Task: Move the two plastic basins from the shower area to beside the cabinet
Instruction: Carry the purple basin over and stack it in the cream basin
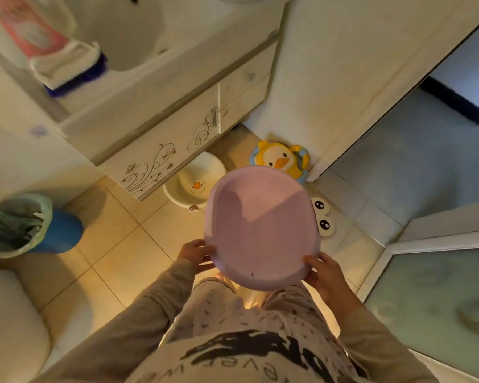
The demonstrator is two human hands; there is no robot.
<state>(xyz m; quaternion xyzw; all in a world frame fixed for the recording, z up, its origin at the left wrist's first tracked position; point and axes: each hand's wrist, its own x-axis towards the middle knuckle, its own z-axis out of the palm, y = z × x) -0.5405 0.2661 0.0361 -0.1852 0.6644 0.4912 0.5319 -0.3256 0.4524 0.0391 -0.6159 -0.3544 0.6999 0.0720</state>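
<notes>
white duck basin (194, 183) already on the floor against the cabinet (161, 150); our left hand (195, 254) pinches the pink basin (260, 230) rim, right hand (322, 272) clamps the opposite edge, basin held in the air over the tiles; we should lower it level just right of the white one, clear of the duck toy (281, 160)

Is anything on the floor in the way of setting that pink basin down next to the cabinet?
Partly. The white basin already sits on the floor against the cabinet, and a yellow duck toy lies in the corner. Both hands hold the pink basin above bare tiles between them.
</notes>
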